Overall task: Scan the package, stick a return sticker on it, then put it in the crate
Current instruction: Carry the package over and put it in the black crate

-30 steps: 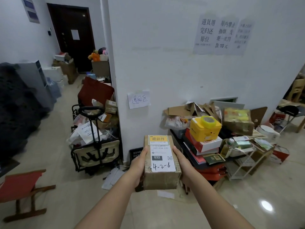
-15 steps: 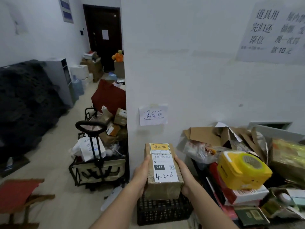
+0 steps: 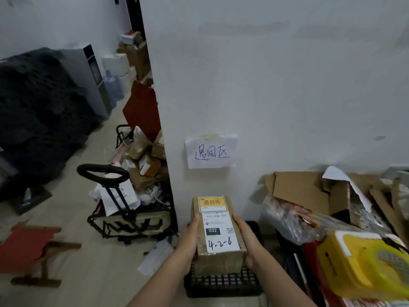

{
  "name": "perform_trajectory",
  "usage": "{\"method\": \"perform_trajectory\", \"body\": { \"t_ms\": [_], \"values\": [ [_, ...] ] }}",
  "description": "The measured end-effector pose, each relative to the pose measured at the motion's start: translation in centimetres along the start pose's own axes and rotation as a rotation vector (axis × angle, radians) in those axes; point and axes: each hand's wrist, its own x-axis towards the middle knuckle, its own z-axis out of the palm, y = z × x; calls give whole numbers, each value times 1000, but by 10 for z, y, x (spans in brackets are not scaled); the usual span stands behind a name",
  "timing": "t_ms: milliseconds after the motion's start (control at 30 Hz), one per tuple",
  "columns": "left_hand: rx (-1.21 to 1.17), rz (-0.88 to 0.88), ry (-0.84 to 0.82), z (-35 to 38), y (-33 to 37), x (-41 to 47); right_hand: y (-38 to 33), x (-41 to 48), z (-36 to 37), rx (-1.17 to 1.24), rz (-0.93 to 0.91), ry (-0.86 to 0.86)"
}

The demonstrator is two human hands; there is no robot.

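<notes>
A brown cardboard package (image 3: 218, 260) is held between both hands, low in the centre of the head view. A yellow return sticker (image 3: 212, 204) sits at its far end, above a white shipping label marked "032" and "4-2-6". My left hand (image 3: 190, 239) grips its left side and my right hand (image 3: 246, 239) grips its right side. Directly under the package stands a black lattice crate (image 3: 221, 284) on the floor against the white wall; the package hides most of its opening.
A handwritten paper sign (image 3: 210, 152) is taped to the wall above the crate. A black folding cart (image 3: 130, 218) full of parcels stands left. To the right is a pile with flattened cardboard (image 3: 303, 191) and a yellow container (image 3: 363, 267). A red stool (image 3: 28, 247) sits far left.
I have walked up to the wall, so the crate, sign and pile loom larger. The package, still held in both hands, now hangs right over the black crate.
</notes>
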Motion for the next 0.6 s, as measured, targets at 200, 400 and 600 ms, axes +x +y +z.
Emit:
{"method": "perform_trajectory", "body": {
  "t_ms": [200, 400, 600],
  "values": [
    [27, -70, -62, 2, -4, 47, 3, 46, -7, -42, 10, 78],
    [114, -153, -104, -12, -29, 116, 17, 95, -4, -32, 55, 146],
    [100, -259, -40, -18, -41, 168, 30, 151, 9, -84, 112, 201]
  ]
}}
